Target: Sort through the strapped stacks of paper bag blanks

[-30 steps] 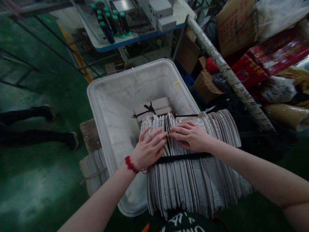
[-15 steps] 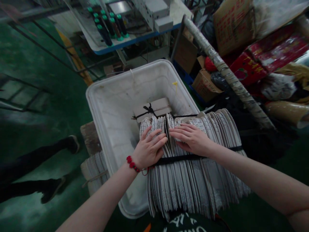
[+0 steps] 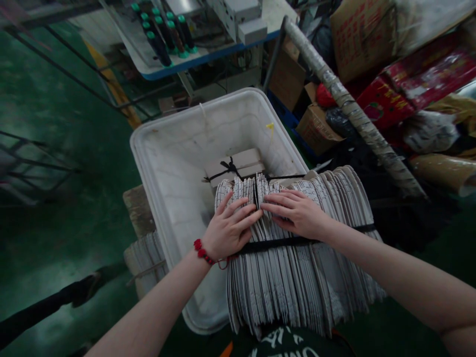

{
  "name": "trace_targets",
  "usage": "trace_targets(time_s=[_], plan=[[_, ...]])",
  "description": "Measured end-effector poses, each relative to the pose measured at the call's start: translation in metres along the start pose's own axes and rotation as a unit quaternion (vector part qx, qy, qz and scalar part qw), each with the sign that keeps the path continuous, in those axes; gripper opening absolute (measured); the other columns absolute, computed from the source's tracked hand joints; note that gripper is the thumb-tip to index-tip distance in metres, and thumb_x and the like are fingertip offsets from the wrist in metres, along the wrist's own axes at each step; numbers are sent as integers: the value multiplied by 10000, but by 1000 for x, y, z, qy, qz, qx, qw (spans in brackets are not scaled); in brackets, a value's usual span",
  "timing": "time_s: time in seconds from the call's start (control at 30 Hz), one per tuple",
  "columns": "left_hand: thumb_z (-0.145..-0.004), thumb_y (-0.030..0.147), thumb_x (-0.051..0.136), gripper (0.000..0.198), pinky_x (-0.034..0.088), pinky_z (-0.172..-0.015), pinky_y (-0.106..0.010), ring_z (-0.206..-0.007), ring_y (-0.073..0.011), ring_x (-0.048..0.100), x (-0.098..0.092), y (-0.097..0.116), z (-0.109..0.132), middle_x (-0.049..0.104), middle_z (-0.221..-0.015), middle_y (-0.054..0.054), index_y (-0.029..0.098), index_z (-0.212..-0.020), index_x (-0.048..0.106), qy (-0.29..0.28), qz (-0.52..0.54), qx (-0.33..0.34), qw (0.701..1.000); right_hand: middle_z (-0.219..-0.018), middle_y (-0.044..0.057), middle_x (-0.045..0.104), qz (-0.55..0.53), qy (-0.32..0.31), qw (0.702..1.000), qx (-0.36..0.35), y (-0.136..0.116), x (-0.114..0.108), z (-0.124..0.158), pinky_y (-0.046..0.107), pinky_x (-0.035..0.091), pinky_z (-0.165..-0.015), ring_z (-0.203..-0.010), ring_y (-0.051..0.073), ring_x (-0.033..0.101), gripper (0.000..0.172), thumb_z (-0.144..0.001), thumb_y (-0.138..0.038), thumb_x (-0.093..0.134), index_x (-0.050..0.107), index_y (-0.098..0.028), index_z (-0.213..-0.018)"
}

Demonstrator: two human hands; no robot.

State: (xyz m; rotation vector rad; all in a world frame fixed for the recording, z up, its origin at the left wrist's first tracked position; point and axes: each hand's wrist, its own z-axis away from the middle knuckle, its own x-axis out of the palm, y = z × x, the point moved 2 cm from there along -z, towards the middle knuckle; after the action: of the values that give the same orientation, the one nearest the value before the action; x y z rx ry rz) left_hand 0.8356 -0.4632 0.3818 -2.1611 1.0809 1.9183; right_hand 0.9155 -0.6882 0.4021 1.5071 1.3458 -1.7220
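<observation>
A long bundle of thin pale card pieces [image 3: 275, 282], bound by a black strap [image 3: 275, 244], lies over the right side of a white plastic bin [image 3: 163, 168]. My left hand [image 3: 230, 225], with a red bracelet at the wrist, rests on the bundle's left part, fingers spread. Beside it, my right hand [image 3: 297, 213] lies open on the top edges, its fingertips near a narrow gap between the cards. Inside the bin sits a smaller pale bundle [image 3: 243, 161] tied with black cord.
Behind the bin is a blue-edged table [image 3: 208, 59] with thread cones [image 3: 167, 37]. A wrapped metal pole [image 3: 345, 99] and cardboard boxes [image 3: 360, 39] are at right. Another tied bundle [image 3: 147, 255] lies left. A person's leg [image 3: 48, 302] shows at lower left.
The person at the left has moved, with one leg now in clear view. The camera view has shifted slightly. My hands remain at nearly the same place on the bundle.
</observation>
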Motion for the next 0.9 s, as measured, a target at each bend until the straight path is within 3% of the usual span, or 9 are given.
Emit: trace_targets(time_s=[0.37,0.77,0.9], plan=[[-848,211,548,516,110,-1262,-565,-1356,-243,445,1,-1,2,626,-1333,11,303,-1356,544,8,16,-5,1000,-1427,20,553,19,-7,1000,-1,-1,0,-1,445,393,-1115,-1276,219,536,531,-945,-284,559,435,-334,-1459],[-864,268,588,317,149,-1233,-626,-1240,-271,509,-5,6,-10,671,-1152,-14,337,-1164,663,-10,-30,-22,999,-1419,24,559,-7,5,1000,6,0,0,-1,430,382,-1117,-1269,208,537,396,-970,-314,505,534,-263,-1361],[-877,260,574,276,214,-1231,-589,-1249,-269,502,-3,7,-10,650,-1128,-60,270,-1132,679,2,-55,10,998,-1402,35,575,-16,10,1000,5,1,0,-1,430,391,-1110,-1253,217,548,339,-961,-313,520,590,-236,-1284]])
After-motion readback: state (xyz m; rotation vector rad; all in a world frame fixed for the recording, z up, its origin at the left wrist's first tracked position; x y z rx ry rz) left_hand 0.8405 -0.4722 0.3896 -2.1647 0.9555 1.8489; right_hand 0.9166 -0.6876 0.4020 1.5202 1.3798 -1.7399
